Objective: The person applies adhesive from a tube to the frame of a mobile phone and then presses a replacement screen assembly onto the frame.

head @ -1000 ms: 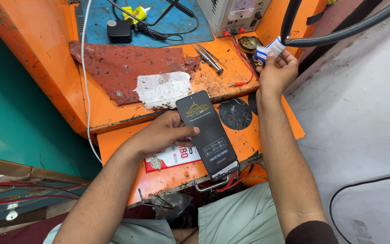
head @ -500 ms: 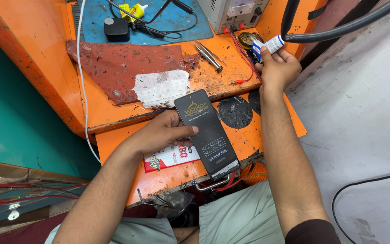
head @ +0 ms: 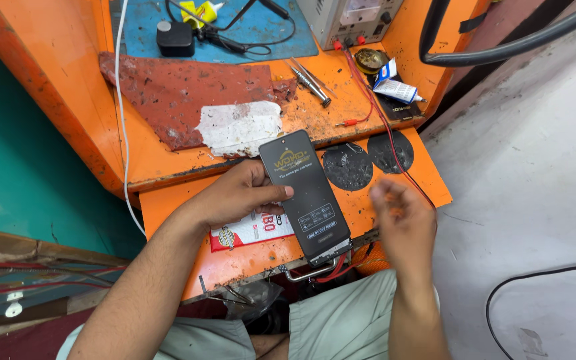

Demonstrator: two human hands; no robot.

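- The orange workbench (head: 168, 160) is filling the upper half of the head view, with its lower pull-out shelf (head: 428, 180) extending toward the person at 6 o'clock.
- The worn red mat (head: 181, 93) is lying at 11 o'clock on the bench top, with a white patch (head: 240, 128) at its lower right edge.
- The left hand (head: 238, 197) is gripping the black phone (head: 305, 193) along its left edge, thumb on the face and fingers wrapped behind; the phone is lying face up over the shelf at view centre, its lower end overhanging the shelf's front edge.
- The right hand (head: 401, 220) is now hovering at 4 o'clock of the phone, blurred by motion, fingers loosely curled and holding nothing that can be made out.
- Half a second ago this hand was raised to 1 o'clock, holding the small white-and-blue tube (head: 395, 89) at the bench's rear corner.
- The tube is now lying on the bench at 1 o'clock, beside a round tin (head: 370, 60), well apart from both hands.
- Judgement: the tube has been put down and the right hand is returning toward the phone, so the work appears to be shifting back to the phone itself.
- Two dark round pads (head: 348, 167) are sitting on the shelf at 2 o'clock of the phone.
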